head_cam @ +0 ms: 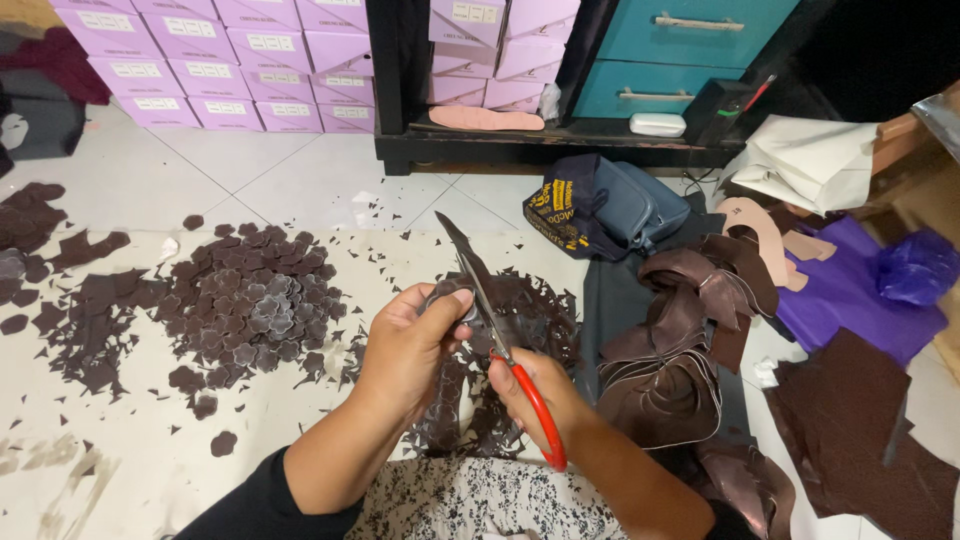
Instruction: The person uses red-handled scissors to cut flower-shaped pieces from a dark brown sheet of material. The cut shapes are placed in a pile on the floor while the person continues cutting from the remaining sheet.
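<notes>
My left hand [405, 345] pinches a small dark brown leather piece [447, 297] between thumb and fingers, its grip clamped on the piece right where the scissors [488, 320] run past. My right hand [535, 395] is closed through the red handles, grip tight on them, and the blades point up and away from me, nearly closed as far as I can tell. The piece sits at chest height above my lap, over a scatter of offcuts [520, 330] on the floor.

The danger I judge greatest is my own left thumb: it lies just beside the blade edge, and the piece is so small that a slip or a hasty snip could nick the skin. The leather could also twist in my pinch, so the cut strays from the scalloped outline and spoils the shape. If I loosen my hold, the piece may drop among the trimmings below and be hard to tell from waste. The finished pile of flower shapes [255, 300] lies to my left, well apart, and the stack of leather strips [680, 350] to my right.
</notes>
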